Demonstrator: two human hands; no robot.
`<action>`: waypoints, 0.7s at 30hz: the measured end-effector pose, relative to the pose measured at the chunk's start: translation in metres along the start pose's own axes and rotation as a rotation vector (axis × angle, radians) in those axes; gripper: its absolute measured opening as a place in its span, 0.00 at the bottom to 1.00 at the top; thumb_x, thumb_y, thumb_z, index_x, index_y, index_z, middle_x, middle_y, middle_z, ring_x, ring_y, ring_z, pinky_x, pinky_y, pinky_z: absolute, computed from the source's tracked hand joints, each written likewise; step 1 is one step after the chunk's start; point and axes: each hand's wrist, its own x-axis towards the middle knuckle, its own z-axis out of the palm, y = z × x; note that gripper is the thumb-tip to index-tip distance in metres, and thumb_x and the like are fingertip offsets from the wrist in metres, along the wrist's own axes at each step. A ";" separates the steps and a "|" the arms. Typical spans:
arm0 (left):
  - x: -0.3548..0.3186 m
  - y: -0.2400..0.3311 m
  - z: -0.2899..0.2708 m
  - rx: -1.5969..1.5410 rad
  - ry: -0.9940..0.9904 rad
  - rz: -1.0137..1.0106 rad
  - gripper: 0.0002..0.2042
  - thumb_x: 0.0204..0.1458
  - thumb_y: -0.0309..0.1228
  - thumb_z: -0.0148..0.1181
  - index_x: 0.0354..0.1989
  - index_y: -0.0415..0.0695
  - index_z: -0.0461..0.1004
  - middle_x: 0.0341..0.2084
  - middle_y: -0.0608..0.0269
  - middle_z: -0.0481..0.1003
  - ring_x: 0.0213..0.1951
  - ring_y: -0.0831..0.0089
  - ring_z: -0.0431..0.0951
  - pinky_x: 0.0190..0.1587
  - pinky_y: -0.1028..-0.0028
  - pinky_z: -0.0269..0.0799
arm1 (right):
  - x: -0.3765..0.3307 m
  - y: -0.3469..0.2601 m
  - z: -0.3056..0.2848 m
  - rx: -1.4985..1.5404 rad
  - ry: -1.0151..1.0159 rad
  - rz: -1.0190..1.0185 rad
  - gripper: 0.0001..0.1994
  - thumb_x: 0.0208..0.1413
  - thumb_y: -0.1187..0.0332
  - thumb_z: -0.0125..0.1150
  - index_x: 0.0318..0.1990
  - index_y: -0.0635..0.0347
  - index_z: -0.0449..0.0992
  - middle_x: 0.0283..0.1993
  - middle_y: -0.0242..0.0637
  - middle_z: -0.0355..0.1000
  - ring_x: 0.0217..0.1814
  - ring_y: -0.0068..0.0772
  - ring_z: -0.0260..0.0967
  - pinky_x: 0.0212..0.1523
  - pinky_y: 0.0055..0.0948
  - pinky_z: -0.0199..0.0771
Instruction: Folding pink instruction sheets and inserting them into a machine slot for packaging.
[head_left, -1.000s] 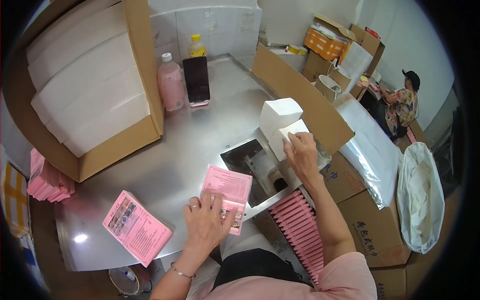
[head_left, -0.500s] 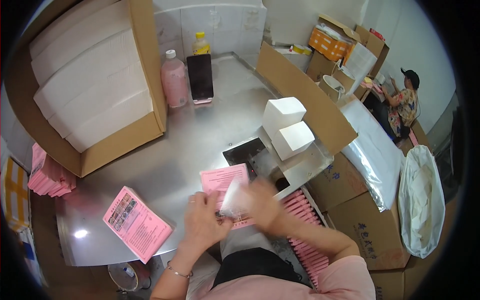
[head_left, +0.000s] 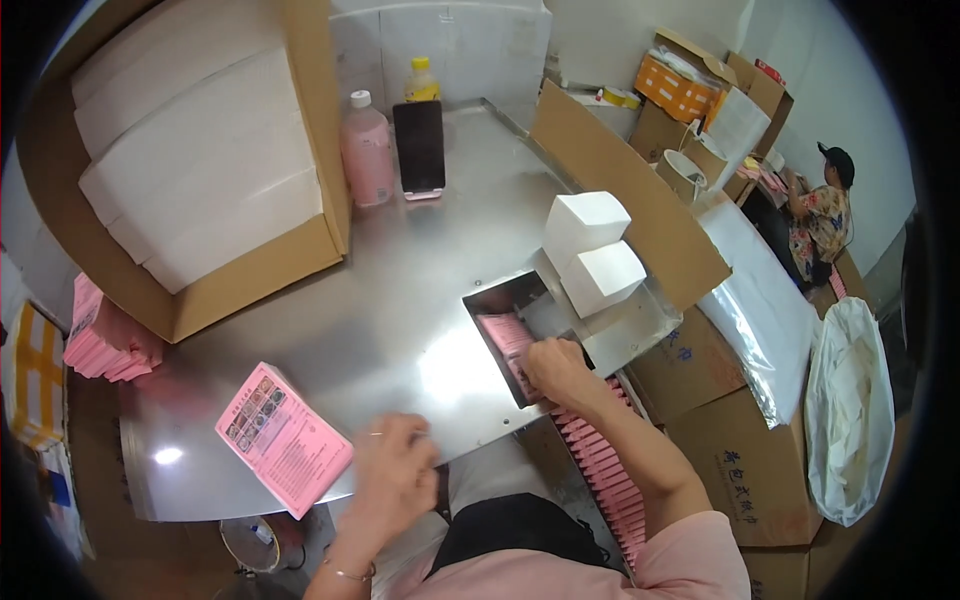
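- My right hand (head_left: pixel 555 368) rests on the pink packets (head_left: pixel 507 335) lying in the rectangular metal opening (head_left: pixel 497 292) cut into the steel surface (head_left: pixel 400 300); fingers curled down onto them, but I cannot tell whether the grip has closed on any packet.
- My left hand (head_left: pixel 392 475) lies at the near edge of the surface, motion-blurred; I cannot tell how far that grip is open or whether it has hold of anything.
- A pink printed leaflet stack (head_left: pixel 283 438) lies just beside my left hand, overhanging the surface edge.
- 2 small white boxes (head_left: pixel 592 250) stand just behind the opening.
- A row of pink packets (head_left: pixel 600 465) runs along below the surface edge, under my right forearm.
- A large cardboard carton (head_left: pixel 330 120) of white boxes sits far left.
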 end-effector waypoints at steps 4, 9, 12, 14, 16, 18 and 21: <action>-0.040 -0.004 -0.056 0.369 0.502 -0.465 0.15 0.37 0.20 0.57 0.36 0.45 0.72 0.46 0.51 0.71 0.55 0.47 0.68 0.61 0.47 0.59 | -0.033 -0.004 -0.063 -0.008 1.011 -0.175 0.07 0.54 0.73 0.59 0.40 0.60 0.79 0.34 0.42 0.74 0.36 0.47 0.73 0.38 0.43 0.69; -0.062 -0.044 -0.060 0.610 0.109 -0.584 0.13 0.45 0.20 0.55 0.41 0.40 0.69 0.40 0.50 0.71 0.52 0.48 0.68 0.66 0.50 0.53 | 0.000 0.070 -0.038 -0.251 1.021 0.047 0.06 0.54 0.70 0.63 0.39 0.59 0.79 0.36 0.39 0.70 0.43 0.42 0.68 0.46 0.43 0.65; -0.045 -0.037 -0.062 0.532 0.218 -0.467 0.09 0.54 0.20 0.51 0.43 0.40 0.70 0.39 0.50 0.71 0.50 0.51 0.69 0.58 0.54 0.60 | -0.002 0.074 -0.037 -0.157 0.955 0.084 0.05 0.55 0.70 0.63 0.37 0.59 0.80 0.35 0.39 0.68 0.44 0.43 0.67 0.46 0.44 0.64; -0.022 -0.025 -0.046 0.215 0.337 -0.360 0.08 0.59 0.20 0.53 0.46 0.38 0.71 0.40 0.51 0.71 0.42 0.54 0.72 0.47 0.60 0.69 | 0.003 0.075 -0.043 -0.113 0.990 0.085 0.05 0.54 0.72 0.63 0.37 0.61 0.79 0.35 0.40 0.68 0.43 0.44 0.67 0.46 0.44 0.65; 0.007 -0.010 -0.007 0.025 0.172 -0.225 0.15 0.57 0.21 0.57 0.53 0.37 0.70 0.41 0.49 0.72 0.43 0.52 0.73 0.48 0.61 0.70 | 0.000 0.074 -0.042 -0.006 1.004 0.025 0.07 0.52 0.75 0.62 0.39 0.62 0.79 0.37 0.41 0.70 0.45 0.46 0.67 0.45 0.43 0.66; 0.023 0.004 0.038 0.021 0.008 0.000 0.21 0.48 0.16 0.57 0.54 0.37 0.69 0.45 0.44 0.72 0.49 0.46 0.73 0.52 0.54 0.70 | -0.001 0.069 -0.044 -0.084 1.052 0.067 0.13 0.52 0.76 0.61 0.46 0.63 0.77 0.45 0.45 0.73 0.50 0.50 0.70 0.48 0.44 0.70; 0.039 0.005 0.054 -0.034 0.036 0.051 0.26 0.41 0.23 0.61 0.55 0.36 0.70 0.53 0.41 0.69 0.54 0.46 0.71 0.53 0.53 0.69 | -0.012 0.012 -0.016 0.057 1.015 -0.402 0.21 0.53 0.73 0.61 0.55 0.67 0.72 0.57 0.52 0.72 0.60 0.57 0.71 0.62 0.52 0.69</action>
